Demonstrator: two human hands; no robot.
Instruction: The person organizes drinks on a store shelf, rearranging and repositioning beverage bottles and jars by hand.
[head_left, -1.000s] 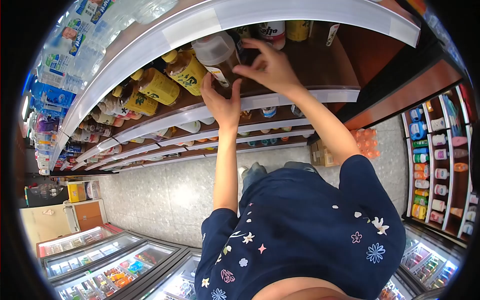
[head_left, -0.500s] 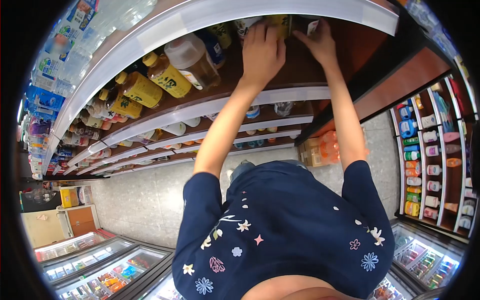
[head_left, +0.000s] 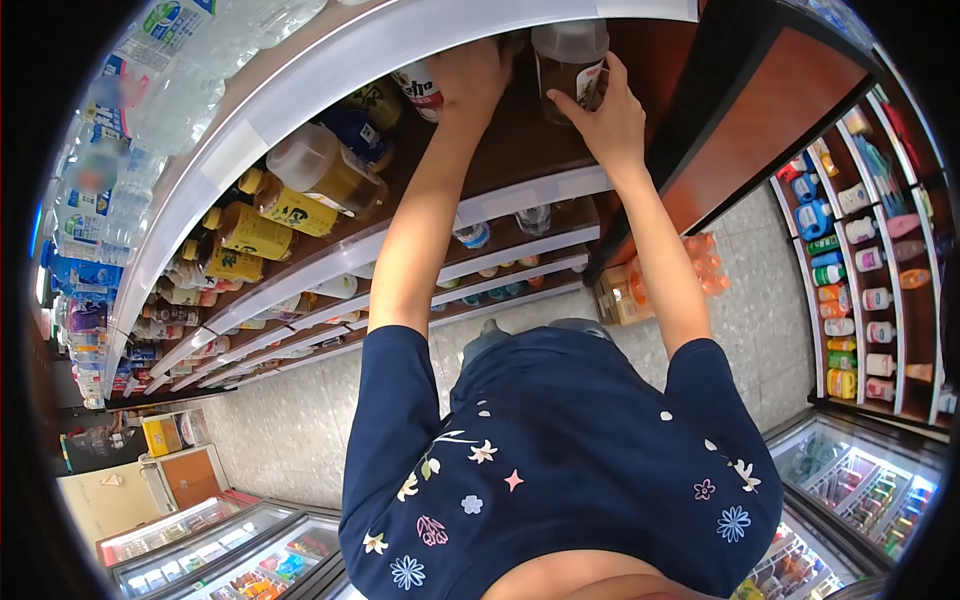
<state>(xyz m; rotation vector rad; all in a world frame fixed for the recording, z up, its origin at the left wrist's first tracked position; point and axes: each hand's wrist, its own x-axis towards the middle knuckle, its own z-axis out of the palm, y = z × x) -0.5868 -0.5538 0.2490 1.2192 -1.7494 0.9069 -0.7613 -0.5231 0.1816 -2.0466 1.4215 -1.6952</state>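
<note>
Between the thumb and fingers of my right hand (head_left: 612, 125) is a bottle (head_left: 568, 75) with a wide translucent cap, a dark body and a white label. It stands upright at the right end of the upper shelf (head_left: 520, 160). My left hand (head_left: 470, 82) reaches deeper into the same shelf, under the board above. Its fingertips are lost in shadow, so its grip is hidden. Just left of it is a white-and-red labelled bottle (head_left: 418, 90), partly behind the hand. Further left stand a dark blue bottle (head_left: 358, 138) and another wide-capped bottle (head_left: 325, 170).
Yellow-labelled bottles (head_left: 250, 230) line the shelf to the left. Clear water bottles (head_left: 190, 70) stand on the shelf above. A dark upright panel (head_left: 720, 110) bounds the shelf on the right. Cardboard boxes (head_left: 622, 292) and orange bottles (head_left: 705, 265) sit on the floor below.
My right hand now grips the wide-capped bottle, which shows nearer the shelf front. My left hand has shifted left and further in, baring the white-and-red bottle. The view has turned slightly.
</note>
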